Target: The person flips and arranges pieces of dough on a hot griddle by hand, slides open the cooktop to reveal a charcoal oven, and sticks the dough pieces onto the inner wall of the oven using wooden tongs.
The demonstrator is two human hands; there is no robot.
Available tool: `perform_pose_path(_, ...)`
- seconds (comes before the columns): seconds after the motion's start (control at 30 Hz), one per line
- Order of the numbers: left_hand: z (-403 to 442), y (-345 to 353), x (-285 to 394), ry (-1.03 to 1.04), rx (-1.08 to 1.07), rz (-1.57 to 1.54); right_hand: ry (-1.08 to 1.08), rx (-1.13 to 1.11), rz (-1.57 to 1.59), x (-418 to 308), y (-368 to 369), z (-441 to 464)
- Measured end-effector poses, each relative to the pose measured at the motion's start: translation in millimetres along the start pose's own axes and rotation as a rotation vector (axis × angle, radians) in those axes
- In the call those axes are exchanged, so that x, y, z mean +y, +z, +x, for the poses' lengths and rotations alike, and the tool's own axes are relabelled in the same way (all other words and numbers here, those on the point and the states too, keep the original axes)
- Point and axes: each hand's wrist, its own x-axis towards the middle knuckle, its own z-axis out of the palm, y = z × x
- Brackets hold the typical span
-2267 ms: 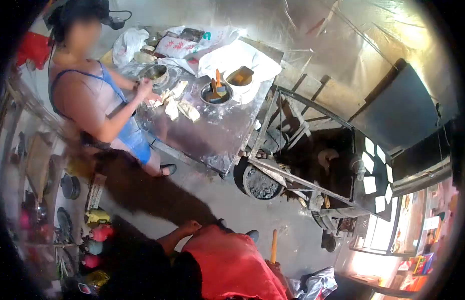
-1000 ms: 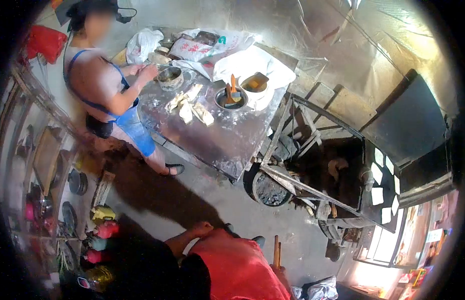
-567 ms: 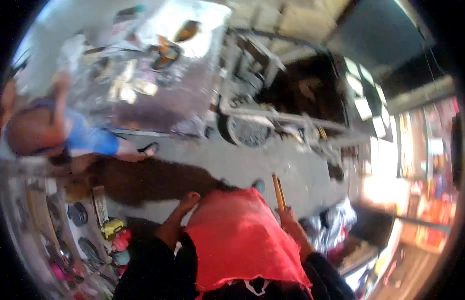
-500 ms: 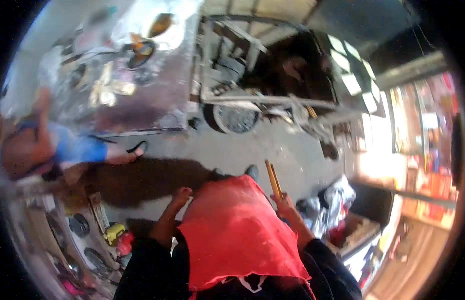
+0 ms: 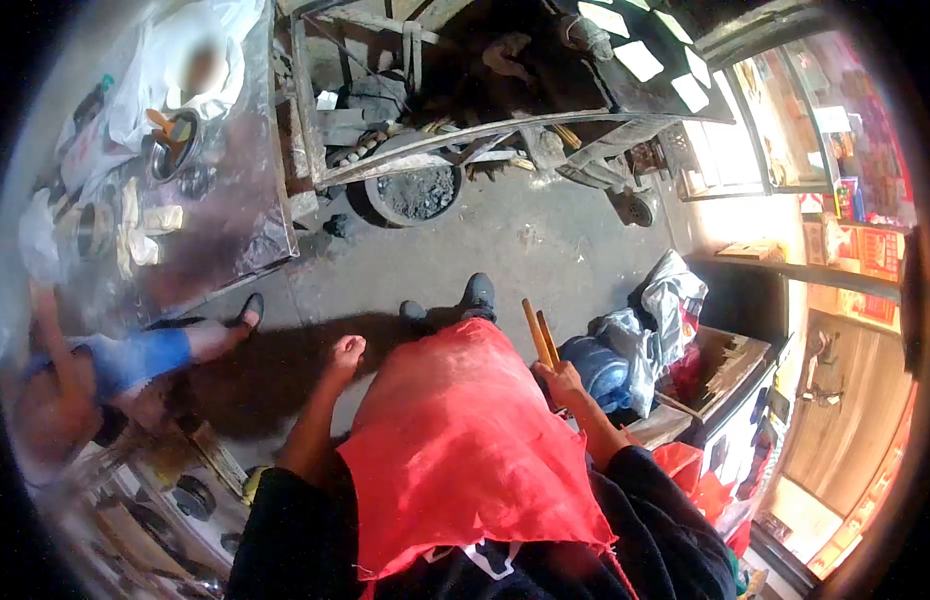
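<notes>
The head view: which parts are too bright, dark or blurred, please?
In the head view, glare whitens the framed panels at right; a dark shadow lies on the floor beside the left hand; in the same head view, the co-worker at left looks hazy, the sticks in the right hand clearer.

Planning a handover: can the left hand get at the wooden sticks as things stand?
Probably yes: the left hand seems to hold nothing, the wooden sticks jut beyond the grip of the right hand, and nothing visible blocks the way across the red apron.
</notes>
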Motion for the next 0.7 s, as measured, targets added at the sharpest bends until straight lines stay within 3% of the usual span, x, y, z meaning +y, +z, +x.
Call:
perform_pose_path(0.1,16,3,-11,-0.047,-0.038,-0.005,-0.004,0.166,0.097,-12,-5,-21)
perform_pose_path(0.4,-9,30,17,-0.21,-0.024,0.238,0.115,0.038,0.096,35,-21,-10)
perform_pose_path(0.43,-11,36,23,-0.283,-0.033,0.294,0.125,0.037,0.107,29,-34,-12)
perform_pose_path(0.47,-15,44,28,-0.224,-0.035,0.278,0.086,-0.052,0.15,24,-51,-13)
perform_pose_path(0.57,7,65,-11,-0.265,-0.047,0.247,0.056,-0.012,0.218,31,-84,2)
perform_pose_path(0.7,8,133,33,-0.259,-0.022,0.217,-0.019,0.131,0.229,64,-136,42)
